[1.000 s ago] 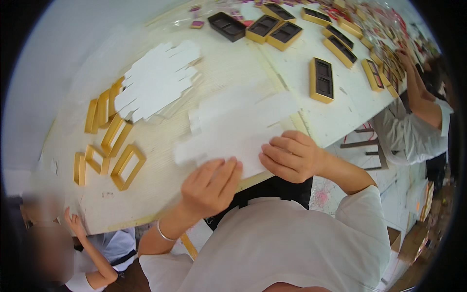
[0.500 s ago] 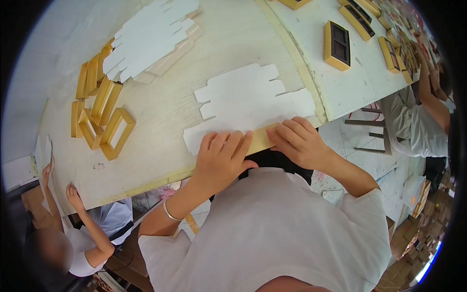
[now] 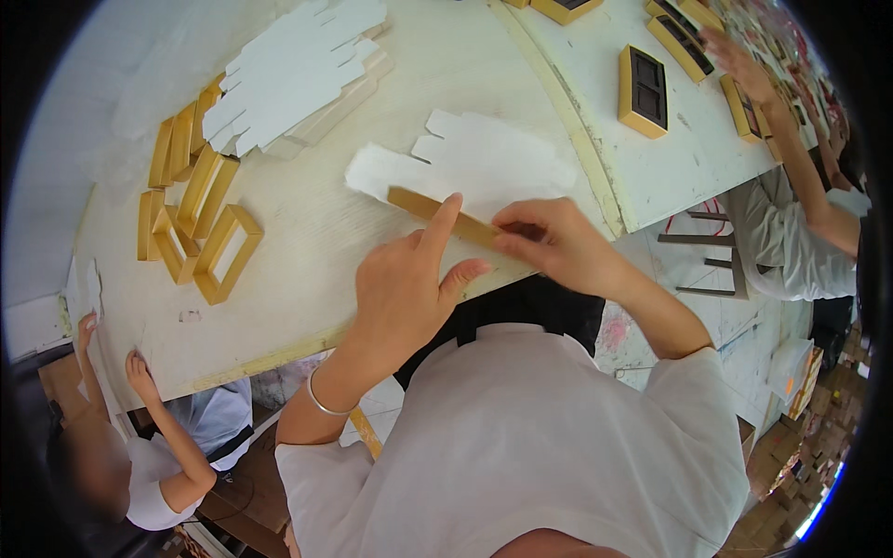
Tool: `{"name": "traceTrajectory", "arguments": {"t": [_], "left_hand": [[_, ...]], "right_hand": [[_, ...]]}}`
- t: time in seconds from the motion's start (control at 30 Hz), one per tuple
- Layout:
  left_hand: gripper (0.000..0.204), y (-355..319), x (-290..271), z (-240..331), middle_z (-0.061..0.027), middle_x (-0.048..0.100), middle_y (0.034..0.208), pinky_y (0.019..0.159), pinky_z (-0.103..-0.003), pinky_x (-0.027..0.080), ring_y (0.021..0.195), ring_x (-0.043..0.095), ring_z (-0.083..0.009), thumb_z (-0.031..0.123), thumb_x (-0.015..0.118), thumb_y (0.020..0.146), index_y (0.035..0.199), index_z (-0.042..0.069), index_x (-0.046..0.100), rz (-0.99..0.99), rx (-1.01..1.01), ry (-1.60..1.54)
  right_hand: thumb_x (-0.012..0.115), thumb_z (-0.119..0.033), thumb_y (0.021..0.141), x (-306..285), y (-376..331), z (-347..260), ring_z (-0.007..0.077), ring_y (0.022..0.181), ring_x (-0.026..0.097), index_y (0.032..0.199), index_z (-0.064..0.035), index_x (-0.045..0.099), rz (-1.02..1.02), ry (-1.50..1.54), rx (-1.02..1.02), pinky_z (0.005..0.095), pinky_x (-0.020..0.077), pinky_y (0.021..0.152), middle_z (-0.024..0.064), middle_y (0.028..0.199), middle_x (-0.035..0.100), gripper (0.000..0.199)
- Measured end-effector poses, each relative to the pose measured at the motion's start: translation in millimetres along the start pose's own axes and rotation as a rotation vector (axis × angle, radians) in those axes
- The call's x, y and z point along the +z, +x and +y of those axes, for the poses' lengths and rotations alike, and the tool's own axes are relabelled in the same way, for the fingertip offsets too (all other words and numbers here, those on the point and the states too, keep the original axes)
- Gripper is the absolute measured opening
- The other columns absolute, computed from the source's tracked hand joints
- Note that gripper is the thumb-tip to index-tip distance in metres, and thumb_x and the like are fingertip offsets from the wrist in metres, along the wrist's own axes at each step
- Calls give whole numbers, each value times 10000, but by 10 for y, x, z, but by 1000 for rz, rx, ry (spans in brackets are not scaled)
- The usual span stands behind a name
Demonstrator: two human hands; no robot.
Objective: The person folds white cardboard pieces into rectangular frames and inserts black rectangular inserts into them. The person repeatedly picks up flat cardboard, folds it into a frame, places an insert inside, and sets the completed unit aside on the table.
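Note:
A flat white die-cut card blank (image 3: 484, 163) lies on the pale wooden table (image 3: 316, 242) in front of me. Its near edge is folded up, showing a gold strip (image 3: 437, 212). My left hand (image 3: 405, 288) presses on that strip with the index finger stretched along it. My right hand (image 3: 549, 244) pinches the strip's right end between thumb and fingers.
A stack of white card blanks (image 3: 293, 65) lies at the back left. Several gold frames (image 3: 200, 219) are piled at the left. Gold boxes with dark inserts (image 3: 642, 90) sit on the right table. Another person's arm (image 3: 791, 139) reaches there; a third person (image 3: 149, 446) sits lower left.
Both hands lay flat on the card's near edge before. Now that edge is folded up into a gold strip, with my left index finger along it and my right hand pinching its end.

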State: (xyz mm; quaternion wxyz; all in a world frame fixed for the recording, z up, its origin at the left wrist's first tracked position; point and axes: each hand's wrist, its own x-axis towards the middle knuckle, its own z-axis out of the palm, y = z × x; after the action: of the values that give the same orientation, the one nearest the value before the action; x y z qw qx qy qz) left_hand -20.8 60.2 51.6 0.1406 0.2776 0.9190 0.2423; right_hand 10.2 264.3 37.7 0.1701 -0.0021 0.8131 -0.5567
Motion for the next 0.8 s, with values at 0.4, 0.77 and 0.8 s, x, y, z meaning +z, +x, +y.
{"name": "traceTrajectory", "arguments": {"t": [0.4, 0.77, 0.8], "left_hand": [[236, 465, -93, -294, -103, 617, 929, 639, -396, 448, 743, 576, -316, 7, 517, 850, 1067, 97, 493, -22, 287, -75], [145, 568, -55, -265, -77, 620, 897, 709, -386, 487, 839, 593, -290, -12, 533, 829, 952, 60, 560, -36, 479, -5], [143, 562, -57, -280, -74, 617, 887, 705, -383, 486, 836, 592, -287, -15, 537, 823, 944, 58, 561, -41, 481, -9]], "right_hand": [[740, -168, 664, -211, -357, 530, 295, 1084, 560, 1089, -50, 638, 175, -1070, -873, 399, 457, 895, 105, 1181, 594, 453], [664, -158, 759, 23, -34, 171, 270, 1036, 525, 940, -33, 613, 264, -943, -873, 385, 440, 875, 149, 1087, 539, 226], [671, -160, 750, 38, -64, 244, 272, 1036, 523, 960, -16, 614, 223, -917, -901, 385, 437, 885, 144, 1077, 537, 261]]}}
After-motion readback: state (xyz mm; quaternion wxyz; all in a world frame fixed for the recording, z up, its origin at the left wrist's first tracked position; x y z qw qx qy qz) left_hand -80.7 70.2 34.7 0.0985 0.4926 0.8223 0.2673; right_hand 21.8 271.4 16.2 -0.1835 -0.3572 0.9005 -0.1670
